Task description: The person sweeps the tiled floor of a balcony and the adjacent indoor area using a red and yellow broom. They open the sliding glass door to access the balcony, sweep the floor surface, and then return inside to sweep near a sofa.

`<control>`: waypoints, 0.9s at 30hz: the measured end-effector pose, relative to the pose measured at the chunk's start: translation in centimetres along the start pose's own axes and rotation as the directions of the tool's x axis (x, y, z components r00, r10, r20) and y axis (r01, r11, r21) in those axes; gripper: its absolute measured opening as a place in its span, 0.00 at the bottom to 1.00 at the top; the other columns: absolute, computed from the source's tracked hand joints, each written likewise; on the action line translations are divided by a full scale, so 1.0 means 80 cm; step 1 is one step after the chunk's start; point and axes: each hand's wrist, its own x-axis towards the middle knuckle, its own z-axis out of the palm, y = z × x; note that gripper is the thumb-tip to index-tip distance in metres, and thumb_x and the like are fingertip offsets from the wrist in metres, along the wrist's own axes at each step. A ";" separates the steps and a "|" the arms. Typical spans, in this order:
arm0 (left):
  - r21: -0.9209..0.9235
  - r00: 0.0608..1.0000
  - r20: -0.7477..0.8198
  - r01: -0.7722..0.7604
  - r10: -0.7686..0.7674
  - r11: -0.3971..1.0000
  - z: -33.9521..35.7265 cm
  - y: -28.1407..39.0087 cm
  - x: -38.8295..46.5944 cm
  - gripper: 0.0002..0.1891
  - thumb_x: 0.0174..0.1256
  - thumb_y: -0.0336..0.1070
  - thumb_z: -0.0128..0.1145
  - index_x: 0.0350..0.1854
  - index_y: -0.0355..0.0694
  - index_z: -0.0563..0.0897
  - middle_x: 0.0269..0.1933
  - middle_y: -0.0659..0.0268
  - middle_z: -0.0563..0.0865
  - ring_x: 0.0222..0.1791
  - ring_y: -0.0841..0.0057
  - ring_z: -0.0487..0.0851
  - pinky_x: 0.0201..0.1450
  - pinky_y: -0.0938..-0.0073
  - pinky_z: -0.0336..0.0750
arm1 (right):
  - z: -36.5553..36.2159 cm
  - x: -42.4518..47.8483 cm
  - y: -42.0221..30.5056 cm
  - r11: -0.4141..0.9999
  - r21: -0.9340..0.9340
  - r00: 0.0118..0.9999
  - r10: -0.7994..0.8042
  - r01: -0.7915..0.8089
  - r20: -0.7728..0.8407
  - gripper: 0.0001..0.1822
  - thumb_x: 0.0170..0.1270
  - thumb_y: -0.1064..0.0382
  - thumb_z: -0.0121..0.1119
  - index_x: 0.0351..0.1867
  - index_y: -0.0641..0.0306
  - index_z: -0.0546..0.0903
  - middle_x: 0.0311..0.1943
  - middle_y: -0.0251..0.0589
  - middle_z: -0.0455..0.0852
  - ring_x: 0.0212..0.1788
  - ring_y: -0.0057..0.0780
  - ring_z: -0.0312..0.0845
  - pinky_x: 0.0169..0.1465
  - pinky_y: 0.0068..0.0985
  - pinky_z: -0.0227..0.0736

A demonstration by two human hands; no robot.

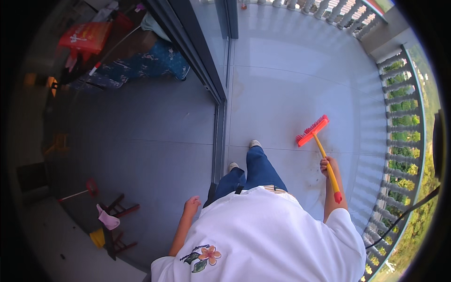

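My right hand (327, 166) is closed around the yellow handle (320, 145) of a floor scrub brush. Its orange-red head (313, 133) has red bristles and points away from me over the grey tiled balcony floor (282, 102); whether the bristles touch the tiles I cannot tell. The handle's red end (338, 197) lies along my forearm. My left hand (192, 205) hangs beside my left hip, holding nothing, its fingers loosely apart. Brownish dirt marks (317, 172) show on the tiles near the brush.
A dark sliding-door frame (219, 141) and its floor track run along my left. A stone balustrade (403, 141) curves along the right. Indoors are a bed or couch with blue floral cloth (151, 63), a red bag (86, 37) and a bench (121, 211) with a pink cloth (108, 218).
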 end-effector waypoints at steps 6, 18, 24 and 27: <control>0.076 0.997 -0.072 0.006 -0.001 0.997 -0.050 -0.066 0.033 0.15 0.55 0.30 0.48 0.46 0.33 0.75 0.30 0.63 0.81 0.30 0.79 0.79 0.37 0.80 0.73 | 0.081 -0.071 0.138 0.947 -0.154 0.928 0.310 -0.281 0.207 0.14 0.61 0.55 0.42 0.18 0.55 0.64 0.08 0.24 0.60 0.09 0.14 0.55 0.13 0.16 0.53; 0.126 0.863 -0.098 -0.484 0.496 0.866 -0.048 0.050 -0.087 0.16 0.54 0.28 0.52 0.48 0.39 0.73 0.40 0.59 0.79 0.43 0.66 0.78 0.48 0.72 0.71 | 0.309 0.036 0.409 0.694 -0.352 0.726 0.686 -0.628 0.055 0.11 0.60 0.58 0.41 0.21 0.58 0.64 0.10 0.26 0.62 0.10 0.15 0.55 0.14 0.13 0.53; 0.171 0.651 -0.304 -0.681 0.695 0.712 -0.080 0.104 -0.125 0.33 0.48 0.30 0.59 0.59 0.37 0.60 0.57 0.54 0.69 0.59 0.61 0.65 0.60 0.68 0.58 | 0.431 0.111 0.527 0.718 -0.401 0.808 0.579 -0.569 -0.109 0.08 0.59 0.64 0.40 0.22 0.60 0.63 0.12 0.31 0.67 0.11 0.18 0.64 0.12 0.14 0.58; 0.216 0.490 -0.384 -0.776 0.782 0.593 -0.100 0.170 -0.109 0.40 0.45 0.32 0.63 0.62 0.37 0.54 0.60 0.52 0.65 0.63 0.58 0.58 0.64 0.64 0.52 | 0.482 0.161 0.568 0.649 -0.678 0.922 0.368 -0.347 -0.120 0.05 0.58 0.65 0.42 0.26 0.62 0.64 0.13 0.33 0.69 0.12 0.20 0.67 0.12 0.14 0.59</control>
